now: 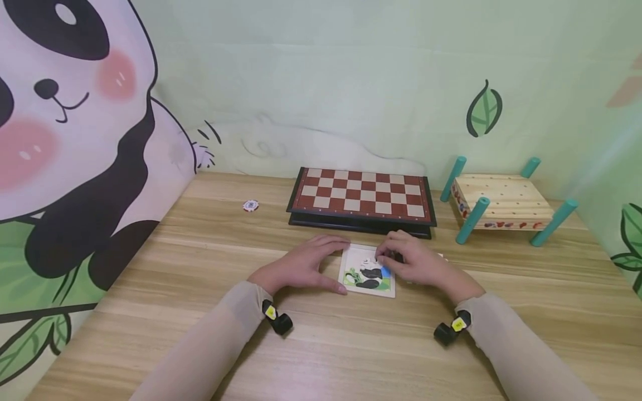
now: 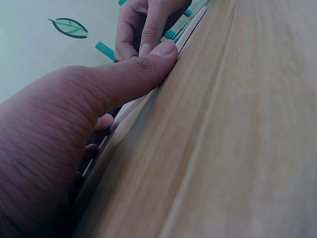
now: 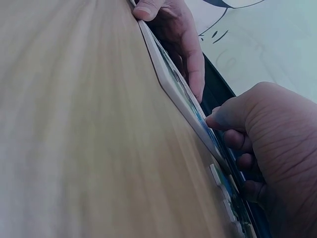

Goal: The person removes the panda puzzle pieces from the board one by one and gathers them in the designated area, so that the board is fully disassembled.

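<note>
A square panda jigsaw puzzle in a shallow white-edged tray lies flat on the table. My left hand spans the tray's left side, with the thumb at the near corner and the other fingers at the far corner. Over the puzzle's upper right part, my right hand has its thumb and fingertips together. They appear to pinch a puzzle piece, mostly hidden behind the fingers. The right wrist view shows loose puzzle pieces beside the tray, under that hand.
Behind the tray stands a folded red-and-white chessboard, close to my right fingers. A wooden block board with teal posts is at the back right. A round chip lies at the back left on the wooden table.
</note>
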{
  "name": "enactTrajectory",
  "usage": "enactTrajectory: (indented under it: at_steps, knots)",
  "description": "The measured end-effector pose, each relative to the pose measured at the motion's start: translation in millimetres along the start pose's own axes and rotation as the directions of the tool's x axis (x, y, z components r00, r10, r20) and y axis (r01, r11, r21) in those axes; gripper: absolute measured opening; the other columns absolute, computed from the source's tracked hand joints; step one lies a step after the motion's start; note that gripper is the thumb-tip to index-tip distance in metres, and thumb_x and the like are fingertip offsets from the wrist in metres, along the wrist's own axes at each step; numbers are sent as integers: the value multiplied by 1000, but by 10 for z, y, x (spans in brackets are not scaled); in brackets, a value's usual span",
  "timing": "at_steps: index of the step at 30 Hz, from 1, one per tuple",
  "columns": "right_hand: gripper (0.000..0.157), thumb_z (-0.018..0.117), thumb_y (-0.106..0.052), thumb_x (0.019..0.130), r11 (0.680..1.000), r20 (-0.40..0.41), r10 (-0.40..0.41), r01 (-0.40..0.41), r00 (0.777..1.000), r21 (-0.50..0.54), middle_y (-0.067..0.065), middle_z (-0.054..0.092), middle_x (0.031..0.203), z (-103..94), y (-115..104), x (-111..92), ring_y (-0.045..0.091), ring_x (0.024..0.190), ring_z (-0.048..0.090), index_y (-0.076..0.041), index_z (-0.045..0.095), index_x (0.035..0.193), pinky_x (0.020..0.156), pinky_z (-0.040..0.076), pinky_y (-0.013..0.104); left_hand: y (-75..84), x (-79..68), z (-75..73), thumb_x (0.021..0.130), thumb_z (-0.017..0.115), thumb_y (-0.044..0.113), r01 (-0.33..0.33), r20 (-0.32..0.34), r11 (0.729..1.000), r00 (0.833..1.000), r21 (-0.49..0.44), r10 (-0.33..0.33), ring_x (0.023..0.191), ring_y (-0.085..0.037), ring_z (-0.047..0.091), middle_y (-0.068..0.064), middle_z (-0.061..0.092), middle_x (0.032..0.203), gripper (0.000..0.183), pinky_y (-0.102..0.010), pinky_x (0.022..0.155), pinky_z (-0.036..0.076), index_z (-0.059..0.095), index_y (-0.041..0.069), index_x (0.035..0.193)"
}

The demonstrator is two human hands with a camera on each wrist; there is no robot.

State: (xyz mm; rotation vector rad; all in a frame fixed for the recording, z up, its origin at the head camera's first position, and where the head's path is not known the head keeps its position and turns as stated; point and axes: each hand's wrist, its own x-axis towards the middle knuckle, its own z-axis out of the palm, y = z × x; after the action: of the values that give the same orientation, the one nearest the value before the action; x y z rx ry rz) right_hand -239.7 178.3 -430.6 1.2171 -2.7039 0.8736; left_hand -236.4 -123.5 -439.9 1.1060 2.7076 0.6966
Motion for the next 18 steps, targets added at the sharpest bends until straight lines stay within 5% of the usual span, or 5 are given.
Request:
enactTrajectory:
  at_steps: [13,18]
  knots:
    - [7,71,-13,94,998,-69,-69,69,995,-3,-5,59,110,5,-3,6,15,100,46,-19,71,96,82,43,35,-27,12,21,70,68,82,1,-1,1000,1000,5,-1,147,-14,28,10,35,158,104,-43,119,26,40,27,154]
    - [8,70,-15,95,999,-37,-46,47,998,11,-11,63,106,2,21,-5,14,102,51,-21,69,101,85,48,37,-17,11,10,70,68,81,0,0,1000,1000,7,0,147,-14,27,9,35,159,104,-43,119,26,40,27,154]
